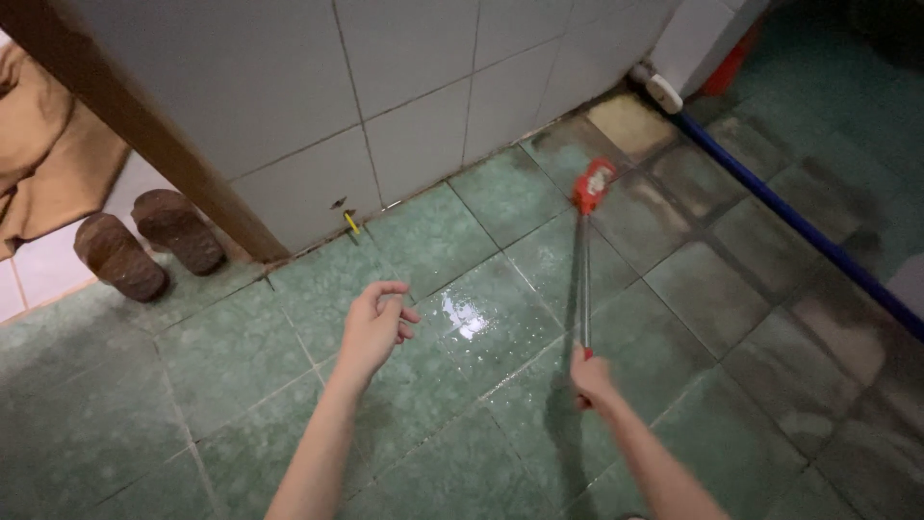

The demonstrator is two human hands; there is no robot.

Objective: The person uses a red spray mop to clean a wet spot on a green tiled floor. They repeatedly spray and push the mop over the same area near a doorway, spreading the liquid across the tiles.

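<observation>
Green floor tiles [241, 356], wet and shining in one patch, filled most of what I saw, meeting a white tiled wall [289, 87] at the top. My right hand [589, 377] was clamped around the near end of a long-handled brush [584, 279], its grip closed tight on the metal shaft. That shaft ran almost straight away from me, its long axis pointing toward the wall, and ended in a red head [593, 185] resting on the floor near the wall's base. My left hand [373, 325] hung over the tiles, fingers loosely curled and holding nothing, well apart from the handle and to its left; the right hand was plainly the nearer one to the brush. A blue pipe [799, 226] crossed the floor diagonally at right. At far left, beyond a brown door frame [144, 135], a pair of brown slippers [144, 241] sat side by side. No containers were visible.
</observation>
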